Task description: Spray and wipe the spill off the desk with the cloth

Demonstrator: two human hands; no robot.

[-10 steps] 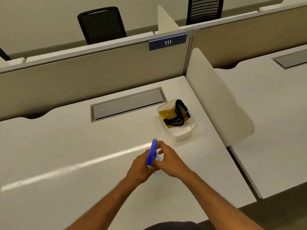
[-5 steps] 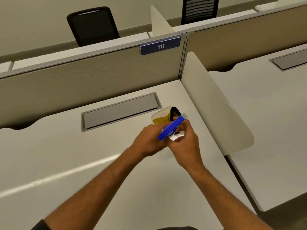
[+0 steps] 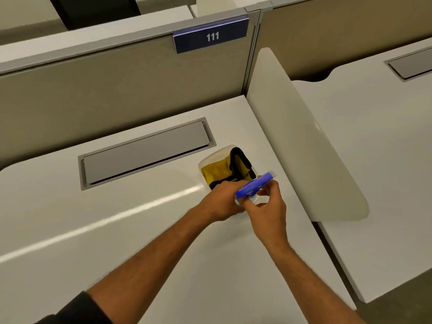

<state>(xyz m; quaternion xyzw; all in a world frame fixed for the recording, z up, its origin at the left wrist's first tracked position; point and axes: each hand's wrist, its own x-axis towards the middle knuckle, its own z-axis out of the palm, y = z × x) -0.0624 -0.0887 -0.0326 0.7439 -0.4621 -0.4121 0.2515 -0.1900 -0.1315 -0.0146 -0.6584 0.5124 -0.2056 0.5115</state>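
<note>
Now we have carried the spray bottle (image 3: 254,187) from mid-counter (image 3: 117,230) to the tub (image 3: 210,157) holding the yellow cloth (image 3: 217,170). Both our left hand (image 3: 222,202) and right hand (image 3: 268,206) clench it; no spill shows, so spraying seems finished.

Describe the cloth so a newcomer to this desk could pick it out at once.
Start at the blue sign reading 111 on the partition, then drop down to the white desk past the grey cable hatch. Just right of the hatch, beside the white side divider, sits a clear plastic tub with the cloth bunched inside. It is the only yellow thing here, edged in black.
</note>
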